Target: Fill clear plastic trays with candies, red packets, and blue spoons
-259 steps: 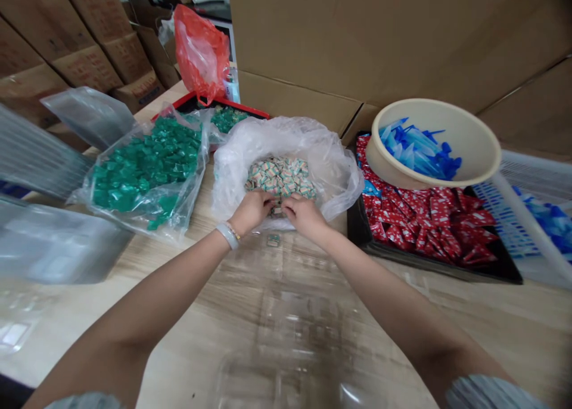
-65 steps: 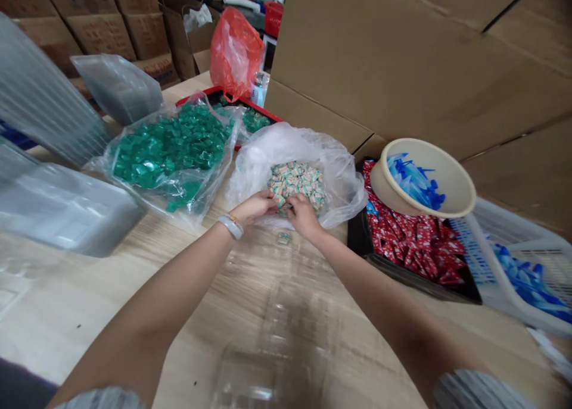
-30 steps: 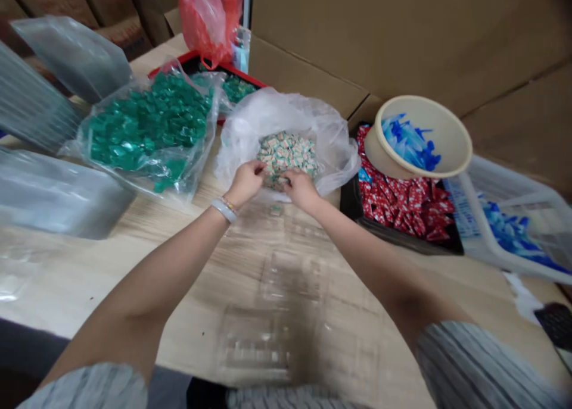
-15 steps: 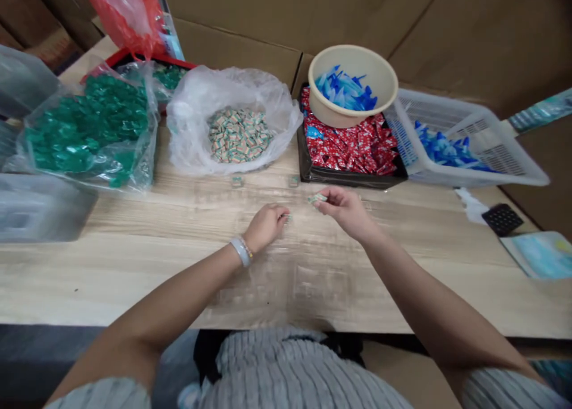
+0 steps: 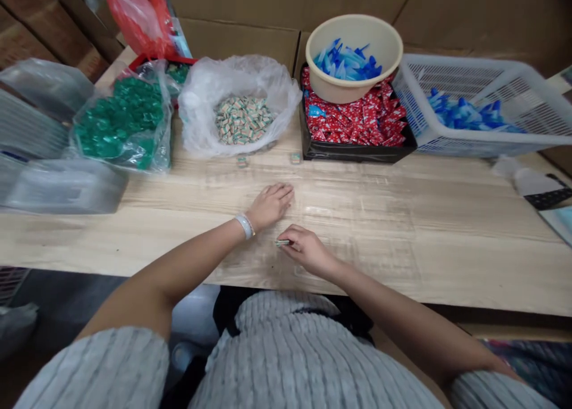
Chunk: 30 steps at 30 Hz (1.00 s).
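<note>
My left hand (image 5: 270,205) lies palm down on the wooden table, its fingers stretched out and nothing seen in them; what may be under the palm is hidden. Closer to my body, my right hand (image 5: 308,249) pinches a small stack of flat green-and-cream pieces (image 5: 282,242) between thumb and fingers. Two similar small pieces, one on the left (image 5: 242,161) and one on the right (image 5: 295,158), rest on the table beyond my hands. Behind them, a white plastic bag (image 5: 196,120) stands open with a heap of the same small pieces (image 5: 243,120) inside.
Green items fill a clear bag (image 5: 120,120) at left, beside grey plastic bins (image 5: 67,186). A black box (image 5: 357,153) of red packets carries a cream basin (image 5: 353,90) with blue pieces. Further right stands a white basket (image 5: 491,141) with more blue pieces. Cardboard rises behind.
My right hand has moved left and toward my body, still holding small pieces. My left hand has gone from a pinch on a small piece to lying flat. The camera view has shifted.
</note>
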Each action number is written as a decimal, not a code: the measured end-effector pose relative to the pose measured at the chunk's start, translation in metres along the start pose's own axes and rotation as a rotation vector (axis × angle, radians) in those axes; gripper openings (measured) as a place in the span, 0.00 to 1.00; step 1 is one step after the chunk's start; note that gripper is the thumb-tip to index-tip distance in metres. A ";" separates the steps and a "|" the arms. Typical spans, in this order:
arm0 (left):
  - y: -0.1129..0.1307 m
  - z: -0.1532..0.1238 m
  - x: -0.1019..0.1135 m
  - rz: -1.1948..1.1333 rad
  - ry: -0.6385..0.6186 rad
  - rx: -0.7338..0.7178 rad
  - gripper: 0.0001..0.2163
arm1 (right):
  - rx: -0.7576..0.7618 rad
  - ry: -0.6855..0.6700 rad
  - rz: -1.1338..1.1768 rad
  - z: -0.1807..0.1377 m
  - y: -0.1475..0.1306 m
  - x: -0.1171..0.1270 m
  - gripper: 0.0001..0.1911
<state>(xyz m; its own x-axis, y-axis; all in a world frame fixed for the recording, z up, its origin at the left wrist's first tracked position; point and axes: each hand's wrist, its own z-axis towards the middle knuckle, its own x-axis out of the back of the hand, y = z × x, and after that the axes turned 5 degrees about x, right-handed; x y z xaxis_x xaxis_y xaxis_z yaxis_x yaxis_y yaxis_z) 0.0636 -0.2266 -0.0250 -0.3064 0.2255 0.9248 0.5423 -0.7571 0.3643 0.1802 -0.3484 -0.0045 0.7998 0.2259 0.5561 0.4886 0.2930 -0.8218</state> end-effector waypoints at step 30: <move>0.013 -0.129 0.018 -0.019 -0.007 0.054 0.14 | 0.074 -0.126 -0.530 0.018 0.004 -0.016 0.06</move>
<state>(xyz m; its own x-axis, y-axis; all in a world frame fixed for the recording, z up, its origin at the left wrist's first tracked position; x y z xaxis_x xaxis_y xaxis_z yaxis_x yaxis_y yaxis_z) -0.0355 -0.3117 -0.0182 -0.3117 0.2434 0.9185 0.5784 -0.7183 0.3866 0.1629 -0.3347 -0.0143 0.4010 0.1376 0.9057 0.7836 0.4607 -0.4169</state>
